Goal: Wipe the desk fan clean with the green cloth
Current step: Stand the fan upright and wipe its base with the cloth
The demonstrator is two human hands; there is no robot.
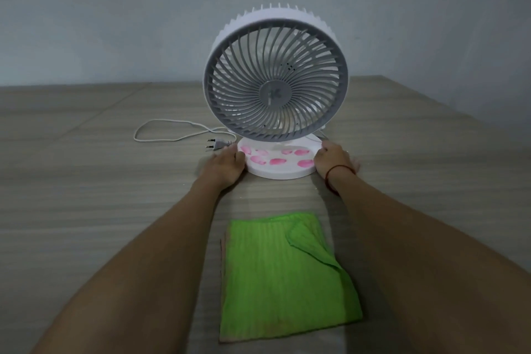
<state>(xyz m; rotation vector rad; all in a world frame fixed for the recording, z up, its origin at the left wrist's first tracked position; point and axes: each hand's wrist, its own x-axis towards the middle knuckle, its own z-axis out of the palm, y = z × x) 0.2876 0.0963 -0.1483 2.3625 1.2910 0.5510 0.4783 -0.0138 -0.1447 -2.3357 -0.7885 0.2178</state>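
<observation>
Nearby, cord and plug lie beside the fan.

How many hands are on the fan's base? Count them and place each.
2. The left hand holds the base at its left edge; the right hand holds its right edge. None hidden.

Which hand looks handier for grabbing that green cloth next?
Probably the right. Both hands grip the base of the desk fan, left hand and right hand alike, but the green cloth lies with its folded-over corner on the right side, close by that forearm, an easy edge to pinch.
</observation>
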